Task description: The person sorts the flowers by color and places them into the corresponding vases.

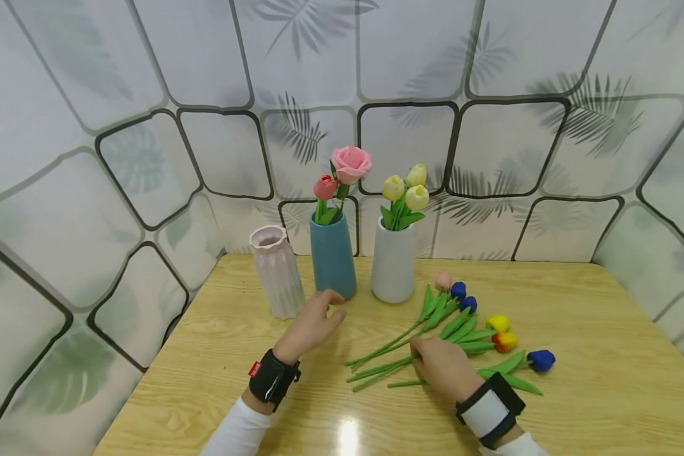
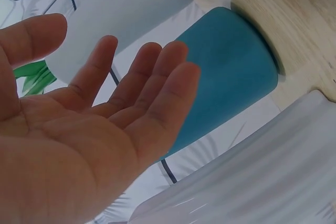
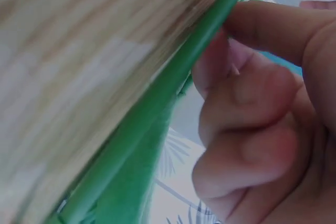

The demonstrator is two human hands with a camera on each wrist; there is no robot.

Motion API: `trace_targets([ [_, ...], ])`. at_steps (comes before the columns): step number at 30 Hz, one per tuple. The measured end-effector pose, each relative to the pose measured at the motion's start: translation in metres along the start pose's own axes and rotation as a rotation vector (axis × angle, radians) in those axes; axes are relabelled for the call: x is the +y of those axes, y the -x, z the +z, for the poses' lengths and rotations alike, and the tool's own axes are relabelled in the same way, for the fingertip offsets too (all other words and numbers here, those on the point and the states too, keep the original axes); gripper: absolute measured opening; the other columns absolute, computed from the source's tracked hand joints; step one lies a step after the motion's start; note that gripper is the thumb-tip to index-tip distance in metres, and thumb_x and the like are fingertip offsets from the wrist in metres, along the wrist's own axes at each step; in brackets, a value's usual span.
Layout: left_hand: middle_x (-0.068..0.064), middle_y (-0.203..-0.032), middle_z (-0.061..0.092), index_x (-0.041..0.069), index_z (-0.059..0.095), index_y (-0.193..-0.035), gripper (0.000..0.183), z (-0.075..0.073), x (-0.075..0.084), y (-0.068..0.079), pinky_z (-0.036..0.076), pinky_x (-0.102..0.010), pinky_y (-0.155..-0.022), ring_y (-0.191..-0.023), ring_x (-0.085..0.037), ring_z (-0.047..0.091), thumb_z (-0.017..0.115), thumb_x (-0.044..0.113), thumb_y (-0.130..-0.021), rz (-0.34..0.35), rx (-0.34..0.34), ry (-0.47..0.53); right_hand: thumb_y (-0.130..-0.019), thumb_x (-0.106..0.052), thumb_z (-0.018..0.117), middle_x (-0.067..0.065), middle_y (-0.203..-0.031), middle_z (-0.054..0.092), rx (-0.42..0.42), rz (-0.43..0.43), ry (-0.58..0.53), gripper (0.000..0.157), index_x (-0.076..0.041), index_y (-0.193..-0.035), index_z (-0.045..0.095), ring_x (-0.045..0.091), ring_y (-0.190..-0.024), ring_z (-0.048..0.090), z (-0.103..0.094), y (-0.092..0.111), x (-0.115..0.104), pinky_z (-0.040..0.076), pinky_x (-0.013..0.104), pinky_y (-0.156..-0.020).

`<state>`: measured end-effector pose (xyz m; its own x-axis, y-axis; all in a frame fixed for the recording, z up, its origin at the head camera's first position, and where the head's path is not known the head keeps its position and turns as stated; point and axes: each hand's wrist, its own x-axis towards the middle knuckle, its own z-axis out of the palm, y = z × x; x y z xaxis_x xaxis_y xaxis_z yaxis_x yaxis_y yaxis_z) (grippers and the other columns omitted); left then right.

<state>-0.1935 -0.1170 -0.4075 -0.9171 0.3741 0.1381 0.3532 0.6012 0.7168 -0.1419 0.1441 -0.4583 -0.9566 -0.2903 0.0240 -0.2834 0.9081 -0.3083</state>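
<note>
My right hand [image 1: 446, 368] pinches a green tulip stem [image 3: 157, 95] between thumb and index finger, low over the table, its other fingers curled in. The stem belongs to the bunch that ends in a yellow tulip [image 1: 498, 323] and a red-and-yellow tulip [image 1: 505, 342]; which of them cannot be told. With fingers loosely bent and holding nothing, my left hand [image 1: 312, 326] hovers in front of the blue vase [image 1: 333, 259]. That vase holds a pink rose [image 1: 351, 164] and a red tulip [image 1: 325, 187]. The left wrist view shows the palm before the blue vase [image 2: 231, 72].
Left of the blue vase stands a pale pink ribbed vase [image 1: 279, 278]; right of it, a white vase [image 1: 393, 266] with cream tulips [image 1: 417, 197]. A pink tulip [image 1: 443, 280] and blue tulips [image 1: 541, 361] lie on the wooden table [image 1: 593, 411]. A patterned curtain [image 1: 507, 145] hangs behind.
</note>
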Motion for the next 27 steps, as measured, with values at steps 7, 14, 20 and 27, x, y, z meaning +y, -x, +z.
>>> trace_targets([
  [7, -0.023, -0.124, 0.061, -0.003, 0.061, -0.12, 0.027, -0.002, 0.0, 0.001, 0.047, -0.052, -0.095, -0.119, -0.04, 0.056, 0.056, 0.014, -0.1, 0.003, -0.01, -0.005, -0.089, -0.005, 0.067, 0.001, -0.077, 0.067, 0.055, 0.095, -0.338, 0.012, -0.004, -0.1, 0.069, 0.012, -0.058, 0.057, -0.011, 0.0, 0.002, 0.046, 0.029, -0.051],
  [14, -0.021, -0.125, 0.061, -0.001, 0.061, -0.121, 0.028, -0.003, 0.002, 0.001, 0.048, -0.049, -0.093, -0.117, -0.038, 0.057, 0.056, 0.017, -0.101, -0.011, -0.035, -0.024, -0.097, -0.016, 0.065, 0.008, -0.095, 0.074, 0.221, 0.457, -1.304, 0.036, 0.003, -0.127, 0.059, 0.015, -0.068, 0.07, -0.013, 0.005, 0.007, 0.058, 0.029, -0.063],
  [20, -0.02, -0.123, 0.061, 0.0, 0.061, -0.121, 0.028, -0.002, 0.002, 0.001, 0.049, -0.044, -0.084, -0.107, -0.032, 0.058, 0.055, 0.018, -0.101, -0.021, -0.05, -0.055, -0.103, -0.012, 0.051, -0.001, -0.086, 0.067, 0.266, 0.657, -1.869, 0.014, -0.01, -0.102, 0.064, 0.007, -0.076, 0.066, -0.004, 0.006, 0.005, 0.055, 0.02, -0.074],
  [27, -0.022, -0.123, 0.06, 0.0, 0.061, -0.12, 0.027, -0.003, 0.002, 0.002, 0.048, -0.043, -0.081, -0.1, -0.03, 0.058, 0.056, 0.018, -0.101, -0.026, -0.052, -0.059, -0.105, -0.014, 0.041, 0.002, -0.1, 0.056, 0.199, 0.67, -1.927, 0.016, -0.008, -0.119, 0.044, 0.012, -0.09, 0.06, -0.004, 0.004, 0.0, 0.052, 0.021, -0.084],
])
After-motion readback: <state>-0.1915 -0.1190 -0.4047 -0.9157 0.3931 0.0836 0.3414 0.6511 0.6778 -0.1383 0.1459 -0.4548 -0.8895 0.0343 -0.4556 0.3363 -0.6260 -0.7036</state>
